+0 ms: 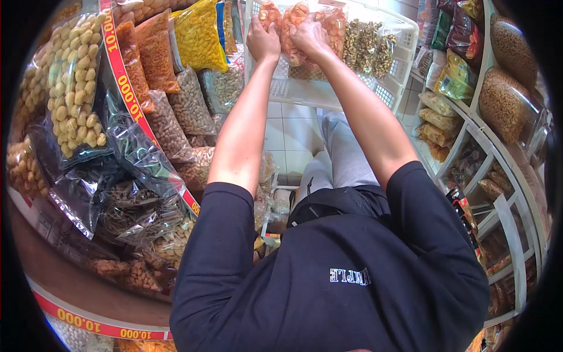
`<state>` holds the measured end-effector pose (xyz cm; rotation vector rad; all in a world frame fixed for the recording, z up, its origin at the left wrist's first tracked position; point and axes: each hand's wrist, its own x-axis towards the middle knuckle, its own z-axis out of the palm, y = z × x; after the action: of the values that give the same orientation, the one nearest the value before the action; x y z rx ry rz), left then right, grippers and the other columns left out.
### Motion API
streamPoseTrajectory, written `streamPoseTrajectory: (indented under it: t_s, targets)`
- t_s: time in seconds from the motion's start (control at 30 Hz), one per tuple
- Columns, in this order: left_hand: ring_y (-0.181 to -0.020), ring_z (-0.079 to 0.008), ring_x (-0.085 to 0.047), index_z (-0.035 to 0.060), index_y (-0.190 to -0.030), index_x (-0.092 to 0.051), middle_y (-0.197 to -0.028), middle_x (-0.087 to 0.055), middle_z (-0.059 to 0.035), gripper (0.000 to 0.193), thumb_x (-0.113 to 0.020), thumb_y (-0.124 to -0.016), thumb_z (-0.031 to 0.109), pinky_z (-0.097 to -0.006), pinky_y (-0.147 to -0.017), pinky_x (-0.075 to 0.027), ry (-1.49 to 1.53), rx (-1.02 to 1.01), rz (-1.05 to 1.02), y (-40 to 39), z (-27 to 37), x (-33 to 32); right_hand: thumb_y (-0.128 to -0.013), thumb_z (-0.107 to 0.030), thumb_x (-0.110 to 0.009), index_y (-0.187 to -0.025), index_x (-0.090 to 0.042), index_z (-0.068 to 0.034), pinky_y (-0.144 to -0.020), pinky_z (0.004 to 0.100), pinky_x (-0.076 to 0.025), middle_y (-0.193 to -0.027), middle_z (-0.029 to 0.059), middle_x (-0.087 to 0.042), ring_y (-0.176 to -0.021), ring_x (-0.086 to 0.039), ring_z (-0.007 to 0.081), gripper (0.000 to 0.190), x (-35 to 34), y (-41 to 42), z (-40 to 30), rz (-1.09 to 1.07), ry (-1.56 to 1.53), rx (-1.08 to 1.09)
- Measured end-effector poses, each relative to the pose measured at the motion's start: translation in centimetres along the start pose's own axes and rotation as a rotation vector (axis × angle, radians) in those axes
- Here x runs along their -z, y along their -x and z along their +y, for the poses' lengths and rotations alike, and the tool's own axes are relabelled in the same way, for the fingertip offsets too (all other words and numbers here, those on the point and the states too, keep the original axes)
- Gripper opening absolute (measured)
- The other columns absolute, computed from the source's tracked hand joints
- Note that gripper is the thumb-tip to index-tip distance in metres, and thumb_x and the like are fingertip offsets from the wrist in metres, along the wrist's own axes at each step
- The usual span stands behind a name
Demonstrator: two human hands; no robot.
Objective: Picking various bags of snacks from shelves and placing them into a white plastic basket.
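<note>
A white plastic basket [303, 93] lies before me at the top of the view, with clear bags of snacks in it. My left hand [264, 42] grips the top of a clear bag of orange-pink snacks [269, 14] at the basket's left side. Just to its right, my right hand [309, 37] has its fingers closed on another bag of orange-pink snacks [293, 21]. A further such bag [335, 33] lies beside that hand. Clear bags of dark, mottled snacks [368, 46] lie in the basket's right part. The fingertips are partly hidden.
Shelves at left hold bagged nuts [74, 88], orange snacks [156, 53] and a yellow bag [200, 33], behind a red price strip [127, 88]. At right stands a pale divided rack [484, 145] with more bags. White floor tiles [299, 132] show below the basket.
</note>
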<state>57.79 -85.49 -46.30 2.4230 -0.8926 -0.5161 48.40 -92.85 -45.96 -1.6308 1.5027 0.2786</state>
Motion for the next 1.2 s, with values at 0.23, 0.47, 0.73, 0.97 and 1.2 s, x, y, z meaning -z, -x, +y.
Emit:
streamPoseTrajectory:
  t_s: [0.23, 0.47, 0.73, 0.97, 1.2]
  targets:
    - [-0.127, -0.0436, -0.036, 0.0108, -0.146, -0.016, -0.146, -0.028, -0.0204, 0.075, -0.050, -0.085, 0.040, -0.0471, -0.105, -0.030, -0.164, 0.172, -0.235, -0.7, 2.4, 1.0, -0.074, -0.053, -0.064, -0.137, -0.024, 0.005, -0.095, 0.0427, -0.044, -0.126, 0.0313, -0.045, -0.115, -0.051, 0.0388, 0.094, 0.7, 2.0, -0.5, 0.089, -0.029, -0.014]
    - [-0.127, -0.0391, -0.036, -0.0001, -0.136, -0.032, -0.135, -0.041, -0.0230, 0.059, -0.052, -0.085, 0.020, -0.0447, -0.108, -0.025, 0.082, -0.063, 0.088, 14.9, -1.3, 6.5, -0.077, -0.047, -0.063, -0.125, -0.044, 0.003, -0.096, 0.0420, -0.041, -0.118, 0.0287, -0.051, -0.113, -0.050, 0.0396, 0.072, -0.5, 8.3, 6.3, 0.226, -0.112, 0.282]
    - [-0.113, -0.0291, -0.054, -0.0008, -0.128, -0.044, -0.124, -0.053, -0.0200, 0.044, -0.053, -0.089, 0.018, -0.0365, -0.098, -0.039, 0.297, 0.205, -0.053, 40.3, -12.5, 14.5, -0.081, -0.035, -0.062, -0.104, -0.061, -0.004, -0.084, 0.0383, -0.046, -0.092, 0.0149, -0.066, -0.095, -0.061, 0.0288, 0.039, -3.2, 24.5, 9.6, -0.019, -0.208, 0.511]
    - [-0.115, -0.0226, -0.053, -0.0002, -0.125, -0.047, -0.121, -0.056, -0.0159, 0.038, -0.049, -0.093, 0.020, -0.0346, -0.095, -0.041, 0.666, 0.305, 0.064, 57.2, -12.9, 22.1, -0.084, -0.019, -0.062, -0.097, -0.064, -0.001, -0.069, 0.0320, -0.052, -0.086, 0.0131, -0.067, -0.077, -0.066, 0.0208, 0.023, -6.9, 43.3, 6.3, -0.317, -0.402, 0.836]
    - [-0.116, -0.0186, -0.052, 0.0060, -0.125, -0.050, -0.122, -0.056, -0.0081, 0.034, -0.049, -0.094, 0.019, -0.0368, -0.096, -0.040, 0.828, 0.142, 0.434, 68.8, -8.3, 29.4, -0.090, -0.014, -0.056, -0.095, -0.060, 0.003, -0.078, 0.0268, -0.048, -0.090, 0.0077, -0.063, -0.085, -0.060, 0.0125, 0.018, -8.4, 61.1, 2.5, -0.663, -0.358, 1.320]
